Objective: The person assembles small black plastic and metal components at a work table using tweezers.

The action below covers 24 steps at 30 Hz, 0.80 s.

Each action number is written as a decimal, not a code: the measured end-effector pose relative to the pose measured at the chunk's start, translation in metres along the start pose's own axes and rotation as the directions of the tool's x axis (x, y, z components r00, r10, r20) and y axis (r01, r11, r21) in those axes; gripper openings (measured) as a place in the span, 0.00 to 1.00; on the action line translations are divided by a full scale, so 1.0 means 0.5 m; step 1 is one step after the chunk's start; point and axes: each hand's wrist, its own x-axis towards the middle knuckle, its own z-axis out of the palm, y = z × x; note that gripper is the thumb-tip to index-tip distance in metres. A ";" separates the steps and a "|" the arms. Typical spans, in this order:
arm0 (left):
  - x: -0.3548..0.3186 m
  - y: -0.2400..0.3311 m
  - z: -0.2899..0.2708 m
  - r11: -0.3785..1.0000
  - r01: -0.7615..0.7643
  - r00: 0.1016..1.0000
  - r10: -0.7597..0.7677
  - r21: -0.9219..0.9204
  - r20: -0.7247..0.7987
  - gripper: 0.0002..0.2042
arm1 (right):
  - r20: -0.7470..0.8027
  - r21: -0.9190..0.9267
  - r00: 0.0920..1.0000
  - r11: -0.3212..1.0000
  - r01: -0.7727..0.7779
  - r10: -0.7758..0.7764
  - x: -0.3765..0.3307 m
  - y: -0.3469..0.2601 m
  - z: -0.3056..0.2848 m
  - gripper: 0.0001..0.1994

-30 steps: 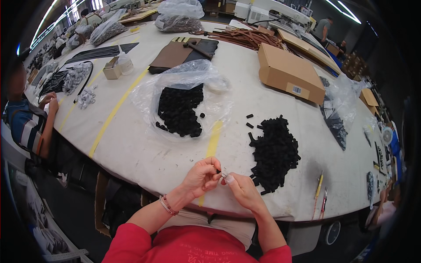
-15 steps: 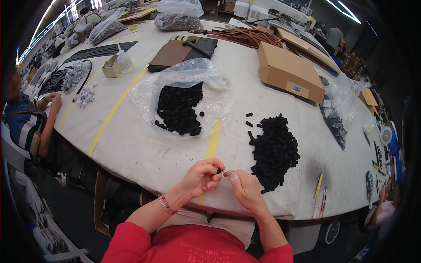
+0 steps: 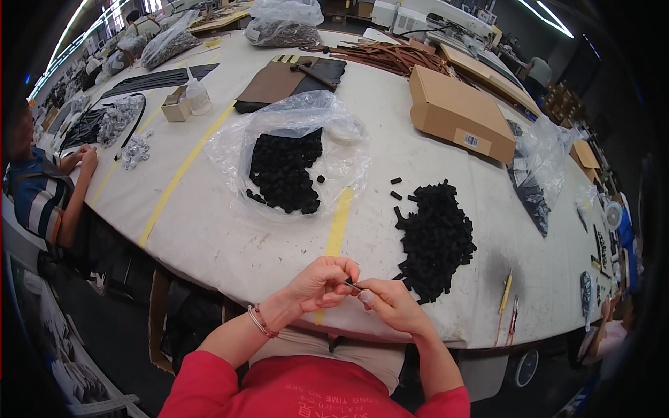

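Observation:
Just over the table's near edge, my left hand (image 3: pixel 324 284) pinches a small black piece (image 3: pixel 349 281) between thumb and fingertips. My right hand (image 3: pixel 396 304) is closed on a thin metal tool (image 3: pixel 355 286), and its tip meets the black piece. Fingers hide most of the tool, so its exact kind does not show. To the right of my hands lies a heap of short black cylindrical pieces (image 3: pixel 437 240). Farther off, an opened clear plastic bag (image 3: pixel 348 160) holds more black pieces (image 3: pixel 282 174).
A cardboard box (image 3: pixel 460 115) sits far right. Beside the heap lie a yellow-handled tool (image 3: pixel 506 292) and a red-handled tool (image 3: pixel 514 322). Brown and black sheets (image 3: pixel 279 83) and a squeeze bottle (image 3: pixel 197 96) lie beyond the bag. A co-worker's hands (image 3: pixel 85 159) are at the left edge.
My right hand has turned a little and dropped slightly, bringing the tool flatter. The black piece is now more hidden by my left fingers. A distant person at upper right has shifted.

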 end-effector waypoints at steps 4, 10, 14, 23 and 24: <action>-0.005 0.012 0.003 0.998 0.058 0.998 -0.058 0.015 0.027 0.05 | 0.092 0.125 0.995 0.991 -0.058 0.046 0.001 -0.010 -0.015 0.10; -0.008 0.017 0.013 0.985 0.116 0.988 -0.128 0.130 0.085 0.05 | 0.148 0.107 0.989 0.994 -0.011 -0.005 -0.001 -0.004 -0.019 0.09; -0.009 -0.005 0.039 0.821 -0.188 0.921 0.338 0.539 -0.194 0.06 | -0.112 -0.227 0.992 0.974 0.028 -0.054 0.010 -0.013 -0.003 0.07; -0.011 -0.059 0.025 -0.646 -0.308 0.240 0.658 0.699 0.714 0.10 | -0.498 -0.414 0.819 0.908 0.064 -0.285 0.040 0.003 0.047 0.06; -0.012 -0.081 0.027 -0.364 -0.435 0.362 0.767 0.823 0.530 0.06 | -0.544 -0.406 0.796 0.914 0.027 -0.265 0.040 0.006 0.036 0.06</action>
